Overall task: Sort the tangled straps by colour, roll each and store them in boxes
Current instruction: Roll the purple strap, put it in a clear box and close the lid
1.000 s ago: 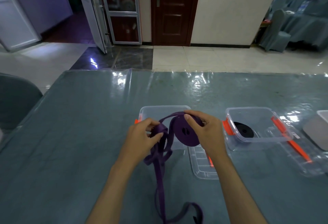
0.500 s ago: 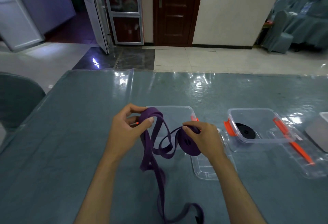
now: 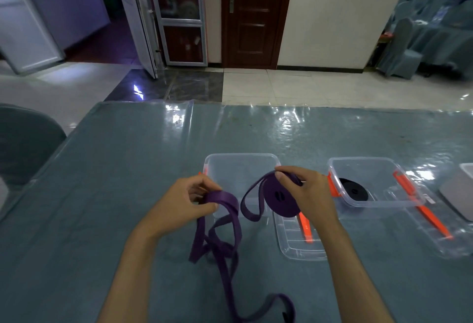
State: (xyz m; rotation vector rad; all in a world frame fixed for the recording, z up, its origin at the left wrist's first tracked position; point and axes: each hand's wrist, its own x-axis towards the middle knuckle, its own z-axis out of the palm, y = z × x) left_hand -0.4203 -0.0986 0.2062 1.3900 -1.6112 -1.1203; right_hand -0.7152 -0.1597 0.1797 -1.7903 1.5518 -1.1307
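A table (image 3: 102,194) under a shiny blue-grey cover fills the near half of the view; a grey chair (image 3: 23,143) stands at its left edge, and a dark wooden door (image 3: 252,15) closes the far wall.

On the table, right of centre, sit two clear plastic boxes. The left box (image 3: 240,166) lies just beyond the hands, and its lid (image 3: 297,246) with an orange clip lies flat on the table near it, on the right. The right box (image 3: 371,184), with orange latches, holds a rolled black strap (image 3: 354,192) lying flat on its floor; its lid (image 3: 435,233) lies just beside it on the right. A grey object (image 3: 458,192) is cut off by the right edge.

The purple strap (image 3: 222,253) is held above the table between both hands. Its wound part, a roll (image 3: 281,199), stands on edge in the right hand (image 3: 307,194): the thumb presses on the top of the roll and the curled fingers close round its right side. From the roll a loose loop sags leftward to the left hand (image 3: 184,202), whose thumb and curled fingers pinch a fold of the strap at their tips. Below that pinch the strap hangs in tangled loops onto the table and trails toward the near edge, where it ends in a curl.
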